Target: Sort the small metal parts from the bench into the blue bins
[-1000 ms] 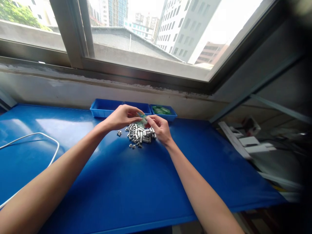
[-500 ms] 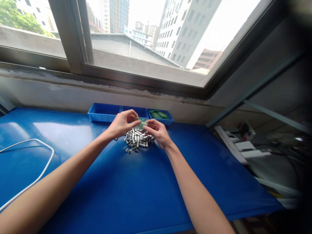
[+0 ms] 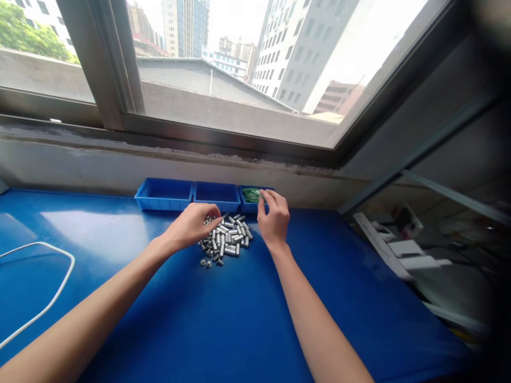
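A pile of small metal parts lies on the blue table: hexagonal metal standoffs to the right, short round-headed screws to the left and front. My left hand is over the pile's left side, fingers curved, with a gap between thumb and forefinger where screws show; I see nothing held. My right hand reaches to the right blue bin, its fingertips pinched on a small green plastic bag, mostly hidden by the fingers. More green bags lie in that bin.
Two more blue bins, the left bin and the middle bin, stand in the same row by the wall. A white cable loops over the table at left. Shelving with white boxes stands at right, a window behind.
My hands, which held a pale green bag together above the pile, have parted. The right went to the right bin; the left came down toward the screws. The view has shifted slightly.
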{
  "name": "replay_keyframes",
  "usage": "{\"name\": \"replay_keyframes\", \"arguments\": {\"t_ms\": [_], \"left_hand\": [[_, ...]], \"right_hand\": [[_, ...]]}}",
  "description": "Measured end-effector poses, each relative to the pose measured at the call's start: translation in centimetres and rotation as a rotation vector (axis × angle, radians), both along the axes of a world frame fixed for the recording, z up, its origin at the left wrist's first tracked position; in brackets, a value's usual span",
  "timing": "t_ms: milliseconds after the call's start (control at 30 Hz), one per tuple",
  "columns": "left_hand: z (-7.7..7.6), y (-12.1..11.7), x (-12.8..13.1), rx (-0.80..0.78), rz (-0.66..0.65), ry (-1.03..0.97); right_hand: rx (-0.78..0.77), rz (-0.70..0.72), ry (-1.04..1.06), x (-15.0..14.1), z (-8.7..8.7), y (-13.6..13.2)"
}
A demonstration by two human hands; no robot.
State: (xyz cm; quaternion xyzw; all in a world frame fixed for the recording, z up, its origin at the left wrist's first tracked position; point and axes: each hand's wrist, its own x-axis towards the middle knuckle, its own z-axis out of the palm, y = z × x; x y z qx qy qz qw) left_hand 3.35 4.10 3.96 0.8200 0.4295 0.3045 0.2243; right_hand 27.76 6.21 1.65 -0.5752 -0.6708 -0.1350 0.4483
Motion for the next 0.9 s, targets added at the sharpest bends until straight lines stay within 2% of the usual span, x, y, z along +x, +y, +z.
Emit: {"name": "replay_keyframes", "arguments": {"t_ms": [133, 333, 500, 667, 767, 900], "left_hand": [[0.2, 0.0, -0.1, 0.017, 0.004, 0.019], [0.5, 0.3, -1.1, 0.036, 0.040, 0.033], [0.8, 0.4, -1.9, 0.046, 0.022, 0.124], [0.8, 0.2, -3.4, 0.113, 0.043, 0.212], [-0.1, -0.9, -4.4, 0.220, 0.149, 0.188], [-2.1, -2.7, -5.6, 0.269, 0.194, 0.255]], "right_hand": [[-0.158, 0.005, -0.140, -0.1, -1.4, 0.4], [-0.280, 0.040, -0.234, -0.3, -1.7, -0.1], [-0.125, 0.073, -0.211, -0.9, -1.2, -1.0], [-0.013, 0.248, -0.195, -2.3, -0.1, -2.3], [0.030, 0.345, -0.227, -3.1, 0.6, -3.2], [0.082, 0.433, -0.276, -4.2, 1.3, -4.1]]}}
